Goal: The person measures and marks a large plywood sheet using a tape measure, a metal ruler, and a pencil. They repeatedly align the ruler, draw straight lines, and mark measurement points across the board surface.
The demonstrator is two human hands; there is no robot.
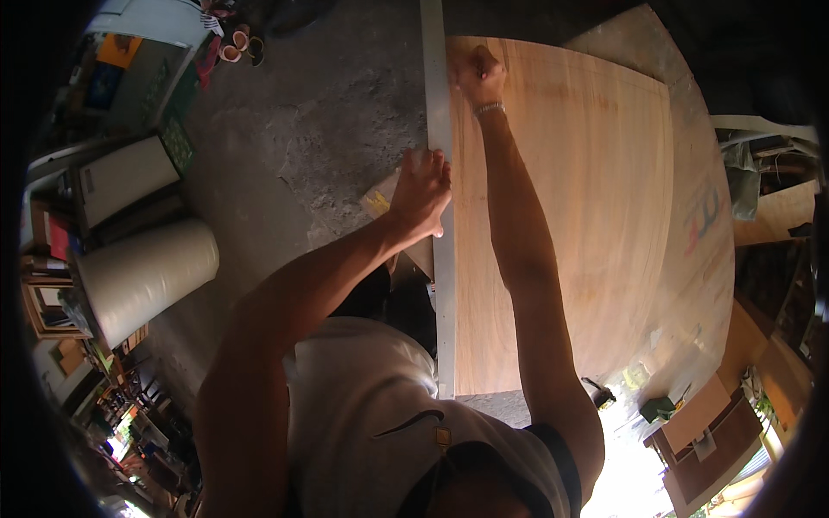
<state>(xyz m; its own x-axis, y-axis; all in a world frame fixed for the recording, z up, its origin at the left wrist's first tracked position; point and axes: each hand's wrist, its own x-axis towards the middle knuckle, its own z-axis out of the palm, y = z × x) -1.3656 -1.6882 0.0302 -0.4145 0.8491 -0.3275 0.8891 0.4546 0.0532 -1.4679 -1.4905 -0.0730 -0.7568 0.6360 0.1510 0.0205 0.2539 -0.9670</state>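
Note:
A long, pale grey straightedge (pixel 439 104) lies along the left side of a light wooden panel (pixel 570 207). My left hand (pixel 423 192) grips the strip about halfway along, its fingertips and thumb over the edge. Farther off, near the panel's far left corner, my right hand (pixel 480 76) is closed in a fist low over the wood, just right of the strip. Whatever that fist holds is hidden by the fingers. A bracelet circles the right wrist.
Beneath the panel, a larger worn board (pixel 704 224) sticks out to the right. Rough concrete floor (pixel 302 129) spreads to the left. A big pale roll (pixel 160 276) stands by cluttered shelves at left. Shoes (pixel 231 52) lie at the far left; brown sheets (pixel 708 440) lean near right.

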